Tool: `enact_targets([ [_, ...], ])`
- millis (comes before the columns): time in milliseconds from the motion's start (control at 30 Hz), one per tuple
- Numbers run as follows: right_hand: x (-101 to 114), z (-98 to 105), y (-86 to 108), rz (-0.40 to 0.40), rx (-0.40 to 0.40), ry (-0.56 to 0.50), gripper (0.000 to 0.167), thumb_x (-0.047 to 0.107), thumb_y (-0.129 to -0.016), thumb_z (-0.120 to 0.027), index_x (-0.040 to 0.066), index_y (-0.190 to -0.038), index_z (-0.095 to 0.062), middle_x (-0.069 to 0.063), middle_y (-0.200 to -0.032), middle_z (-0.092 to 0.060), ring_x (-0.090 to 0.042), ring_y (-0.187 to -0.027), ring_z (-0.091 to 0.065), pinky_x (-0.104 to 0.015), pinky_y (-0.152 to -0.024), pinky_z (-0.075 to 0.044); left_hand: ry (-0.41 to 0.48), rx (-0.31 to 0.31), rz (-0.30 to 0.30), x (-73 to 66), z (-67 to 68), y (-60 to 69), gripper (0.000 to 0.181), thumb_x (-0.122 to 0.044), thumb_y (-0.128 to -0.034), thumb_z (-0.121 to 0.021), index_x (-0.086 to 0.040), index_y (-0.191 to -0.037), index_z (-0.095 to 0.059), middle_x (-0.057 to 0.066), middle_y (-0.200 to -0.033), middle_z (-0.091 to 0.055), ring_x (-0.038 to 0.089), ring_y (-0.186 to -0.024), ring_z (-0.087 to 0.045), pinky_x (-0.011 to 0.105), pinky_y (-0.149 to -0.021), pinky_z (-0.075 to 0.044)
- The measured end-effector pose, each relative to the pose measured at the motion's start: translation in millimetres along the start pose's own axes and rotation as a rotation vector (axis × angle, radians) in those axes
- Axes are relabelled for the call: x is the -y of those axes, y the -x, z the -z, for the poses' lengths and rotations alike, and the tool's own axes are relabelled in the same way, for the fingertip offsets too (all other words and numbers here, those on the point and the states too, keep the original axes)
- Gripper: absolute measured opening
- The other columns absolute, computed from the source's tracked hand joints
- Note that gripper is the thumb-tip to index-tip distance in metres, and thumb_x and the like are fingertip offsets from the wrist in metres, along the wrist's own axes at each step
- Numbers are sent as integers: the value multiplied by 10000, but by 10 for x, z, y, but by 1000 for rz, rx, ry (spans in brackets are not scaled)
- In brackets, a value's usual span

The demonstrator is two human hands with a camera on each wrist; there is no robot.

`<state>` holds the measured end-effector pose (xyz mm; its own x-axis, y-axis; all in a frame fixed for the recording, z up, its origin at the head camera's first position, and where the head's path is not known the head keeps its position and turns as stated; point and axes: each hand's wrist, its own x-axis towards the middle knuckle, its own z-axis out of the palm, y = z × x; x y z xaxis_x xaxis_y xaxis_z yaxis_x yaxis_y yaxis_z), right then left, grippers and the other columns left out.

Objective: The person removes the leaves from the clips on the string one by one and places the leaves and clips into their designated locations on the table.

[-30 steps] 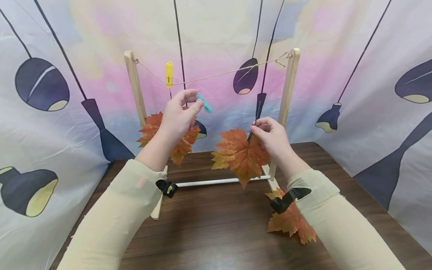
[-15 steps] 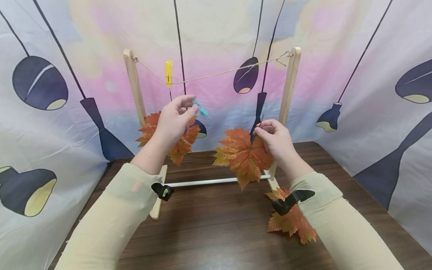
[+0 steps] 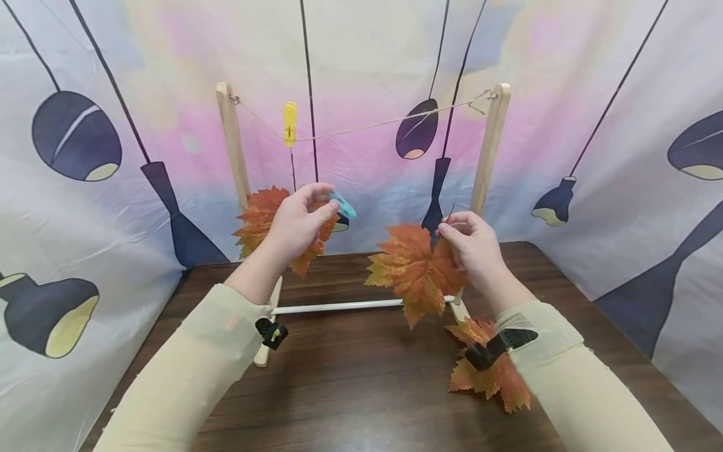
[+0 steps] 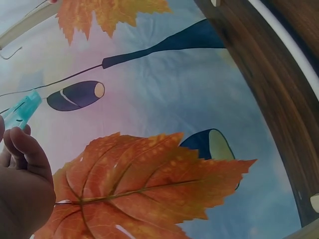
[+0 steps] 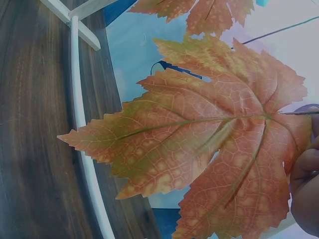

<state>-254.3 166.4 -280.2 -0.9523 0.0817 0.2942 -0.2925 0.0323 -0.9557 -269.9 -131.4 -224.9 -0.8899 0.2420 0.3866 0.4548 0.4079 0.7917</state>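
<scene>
The left hand (image 3: 296,223) pinches a turquoise clothespin (image 3: 342,204) at one end, leaving its other end free, while the right hand (image 3: 474,245) pinches a maple leaf (image 3: 420,270) by its stem (image 3: 450,213), so it hangs flat and unblocked, below and left of that grip, above the desk (image 3: 350,389) toward its far edge. A yellow clothespin (image 3: 290,125) on the string (image 3: 361,129) suspends another leaf (image 3: 260,216) behind the left hand.
</scene>
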Motion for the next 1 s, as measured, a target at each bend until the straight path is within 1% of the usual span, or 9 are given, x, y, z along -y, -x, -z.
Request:
enact_targets([
  [100, -30, 32, 22, -3, -2, -3, 110, 175, -906, -637, 139, -962, -549, 31, -827, -646, -94, -430, -336, -246, -371, -274, 16, 9, 8, 37, -17, 13, 392, -270, -949, -567, -117, -1302, -493, 48, -1165, -561, 165, -442, -426, 313, -447, -428],
  [200, -51, 54, 44, 0, -3, -17, 109, 170, -913, -627, 125, -968, -544, 33, -822, -649, -94, -429, -332, -250, -368, -269, 24, 18, 14, 72, -24, 29, 389, -257, -954, -560, -106, -1305, -486, 48, -1161, -557, 154, -452, -425, 328, -465, -439],
  [333, -76, 92, 67, 1, -11, -21, 103, 170, -923, -610, 115, -974, -540, 12, -839, -653, -93, -426, -330, -255, -367, -276, 40, 23, 27, 108, -29, 57, 388, -260, -961, -546, -117, -1315, -476, 44, -1165, -550, 159, -453, -417, 321, -454, -424],
  [533, -110, 127, 87, 4, -9, -15, 97, 185, -925, -608, 134, -980, -547, 14, -850, -652, -83, -433, -340, -245, -365, -291, 62, 18, 53, 154, -22, 115, 381, -261, -965, -537, -142, -1321, -470, 26, -1166, -547, 201, -465, -409, 400, -484, -441],
  [667, -145, 155, 101, 21, -23, -39, 82, 161, -921, -613, 128, -967, -554, 16, -850, -644, -86, -446, -345, -235, -374, -298, 59, 9, 47, 182, -23, 135, 396, -290, -960, -542, -164, -1332, -483, 23, -1191, -549, 264, -498, -430, 405, -500, -456],
  [733, -162, 169, 108, 30, -29, -50, 77, 153, -919, -614, 127, -962, -557, 11, -853, -645, -86, -448, -346, -230, -375, -296, 57, -1, 44, 197, -21, 144, 404, -306, -959, -541, -185, -1341, -487, 21, -1202, -548, 256, -497, -434, 405, -502, -459],
  [800, -176, 181, 118, 33, -30, -62, 80, 149, -915, -619, 124, -960, -558, -5, -866, -644, -85, -448, -345, -226, -375, -294, 57, -8, 40, 215, -16, 152, 422, -310, -961, -538, -189, -1360, -476, 32, -1209, -545, 215, -483, -429, 406, -504, -460],
  [900, -199, 202, 137, 19, -30, -71, 91, 159, -913, -621, 123, -965, -555, -21, -882, -645, -82, -446, -346, -222, -377, -292, 66, -1, 44, 236, -9, 165, 444, -312, -962, -536, -201, -1384, -457, 37, -1207, -538, 173, -483, -423, 385, -498, -456],
  [1000, -223, 220, 162, 10, -39, -78, 81, 153, -916, -617, 123, -960, -557, -13, -876, -646, -78, -445, -349, -217, -388, -297, 63, 19, 40, 250, -5, 177, 434, -312, -958, -544, -209, -1373, -470, 32, -1178, -549, 227, -504, -446, 379, -495, -458],
])
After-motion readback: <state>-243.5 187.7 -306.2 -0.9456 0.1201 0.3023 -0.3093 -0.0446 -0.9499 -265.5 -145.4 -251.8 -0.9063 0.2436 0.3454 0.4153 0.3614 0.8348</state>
